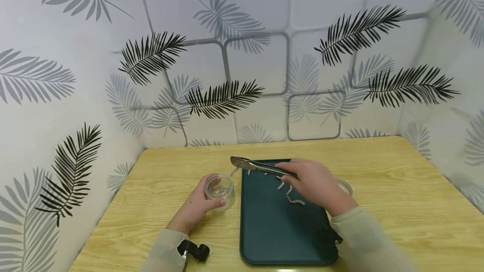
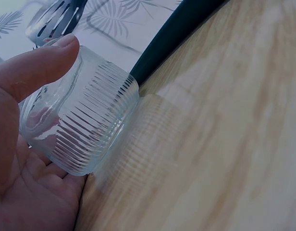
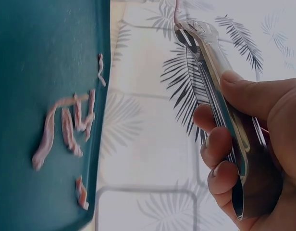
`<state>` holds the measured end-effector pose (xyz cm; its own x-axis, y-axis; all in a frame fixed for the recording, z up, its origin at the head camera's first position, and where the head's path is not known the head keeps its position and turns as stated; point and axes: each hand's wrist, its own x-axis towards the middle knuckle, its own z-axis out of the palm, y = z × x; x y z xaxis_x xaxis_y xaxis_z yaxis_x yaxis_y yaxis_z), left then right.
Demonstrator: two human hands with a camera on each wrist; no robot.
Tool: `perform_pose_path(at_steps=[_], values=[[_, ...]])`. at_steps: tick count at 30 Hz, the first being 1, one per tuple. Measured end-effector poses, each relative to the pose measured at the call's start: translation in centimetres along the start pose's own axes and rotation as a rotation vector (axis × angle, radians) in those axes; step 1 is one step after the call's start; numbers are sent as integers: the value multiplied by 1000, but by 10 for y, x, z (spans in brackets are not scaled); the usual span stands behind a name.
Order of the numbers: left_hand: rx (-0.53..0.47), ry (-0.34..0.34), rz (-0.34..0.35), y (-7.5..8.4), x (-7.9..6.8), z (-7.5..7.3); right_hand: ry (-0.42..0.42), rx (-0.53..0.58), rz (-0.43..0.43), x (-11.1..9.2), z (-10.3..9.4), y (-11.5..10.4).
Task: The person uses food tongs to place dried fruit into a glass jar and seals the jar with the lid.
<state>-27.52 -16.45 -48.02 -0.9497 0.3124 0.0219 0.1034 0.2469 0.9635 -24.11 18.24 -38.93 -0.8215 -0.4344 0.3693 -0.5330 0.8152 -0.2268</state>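
My left hand holds a small clear glass jar, thumb on one side and fingers around the other. The jar has ribbed sides, as the left wrist view shows, and stands on the table left of the tray. My right hand grips metal tongs, their slotted heads close together above the tray's far left corner. From the tips hangs a thin pinkish strip, near the jar's rim. Several similar strips lie along the far part of the dark green tray. Inside the jar, small contents are too unclear to tell.
A round, clear-rimmed container stands right of the tray, partly hidden behind my right hand. The wooden table meets a leaf-patterned wall at its back edge. A black wrist-camera mount sits on my left sleeve.
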Motion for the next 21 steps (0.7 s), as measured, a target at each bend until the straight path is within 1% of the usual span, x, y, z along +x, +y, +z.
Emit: perform_pose_path(at_steps=[5,9,12,16,21], values=[[-7,5,-12,0,-1,0,26,12,-20,6,4,-10],[-1,7,-28,0,-1,1,42,1,-34,10,5,-16],[4,6,-21,1,-1,1,48,-13,-39,13,6,-19],[-1,4,-12,2,0,0,36,-22,-39,16,8,-24],[4,8,-19,2,-1,0,11,-25,-51,17,10,-27]])
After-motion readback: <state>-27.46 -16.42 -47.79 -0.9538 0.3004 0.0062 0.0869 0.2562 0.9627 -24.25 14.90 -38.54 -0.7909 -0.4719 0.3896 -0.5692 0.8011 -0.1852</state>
